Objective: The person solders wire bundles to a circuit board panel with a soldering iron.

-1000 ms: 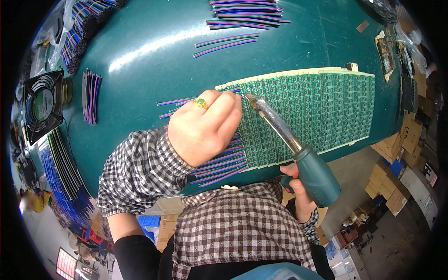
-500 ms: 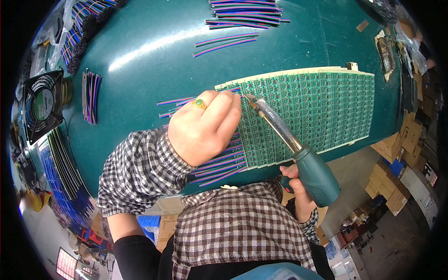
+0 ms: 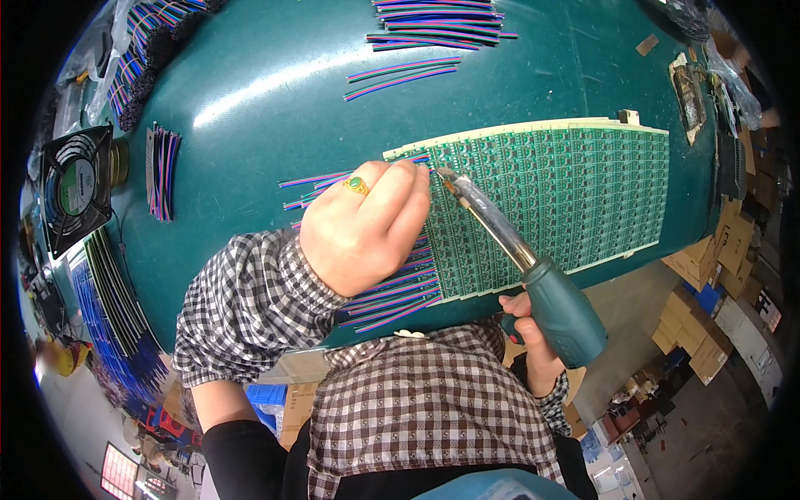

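Note:
My left hand (image 3: 362,221), wearing a ring with a green stone, is closed in a pinch at the left edge of a green circuit board panel (image 3: 550,196). A thin multicoloured ribbon wire (image 3: 310,182) runs in under it, and its end is hidden by my fingers. More ribbon wires (image 3: 392,304) lie side by side below the hand, their right ends on the panel's edge. My right hand (image 3: 536,337) grips a soldering iron (image 3: 567,312) with a dark green body. Its tip reaches up and left over the panel, close beside my left fingertips.
Bundles of ribbon wire (image 3: 437,23) lie at the far side of the green table (image 3: 275,125), with two loose strands nearer. Another bundle (image 3: 164,172) lies left, beside a black fan (image 3: 77,190). Blue wires (image 3: 125,325) hang at the left edge. Cardboard boxes (image 3: 696,333) stand at right.
The soldering iron has shifted very slightly, its tip staying by my left fingertips. My left hand looks unmoved.

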Available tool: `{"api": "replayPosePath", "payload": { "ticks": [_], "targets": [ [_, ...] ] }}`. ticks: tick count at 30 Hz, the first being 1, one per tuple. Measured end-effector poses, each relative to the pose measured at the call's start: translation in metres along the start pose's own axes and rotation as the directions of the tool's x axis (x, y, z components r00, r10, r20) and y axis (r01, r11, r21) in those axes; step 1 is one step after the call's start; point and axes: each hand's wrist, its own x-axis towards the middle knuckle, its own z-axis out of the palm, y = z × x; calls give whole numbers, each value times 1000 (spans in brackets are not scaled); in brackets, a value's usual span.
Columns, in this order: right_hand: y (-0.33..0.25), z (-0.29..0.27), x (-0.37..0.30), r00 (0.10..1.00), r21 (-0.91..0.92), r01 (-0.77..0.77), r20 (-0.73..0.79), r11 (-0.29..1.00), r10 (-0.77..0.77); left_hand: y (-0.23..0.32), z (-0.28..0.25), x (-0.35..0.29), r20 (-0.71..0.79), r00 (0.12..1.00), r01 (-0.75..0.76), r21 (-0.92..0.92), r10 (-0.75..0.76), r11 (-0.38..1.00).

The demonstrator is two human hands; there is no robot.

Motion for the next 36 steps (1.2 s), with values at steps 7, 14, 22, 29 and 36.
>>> {"api": "replayPosePath", "payload": {
  "ticks": [7,14,22,29,36],
  "targets": [
    [3,-2,-1,1000,-38,3,20,999,-2,1,0,0,12,1000,0,6,0,1000],
    [1,-1,0,1000,-32,-25,16,999,26,1,0,0,23,1000,8,14,-8,1000],
    [1,-2,0,999,-41,-37,19,998,38,0,0,0,15,1000,-7,24,7,1000],
    [0,-3,2,999,-48,-5,45,999,7,1,-1,1,24,1000,-7,17,6,1000],
    [-9,4,1,999,-25,-14,-34,1000,13,-3,4,-1,-11,999,-49,95,50,994]
  ]
}}
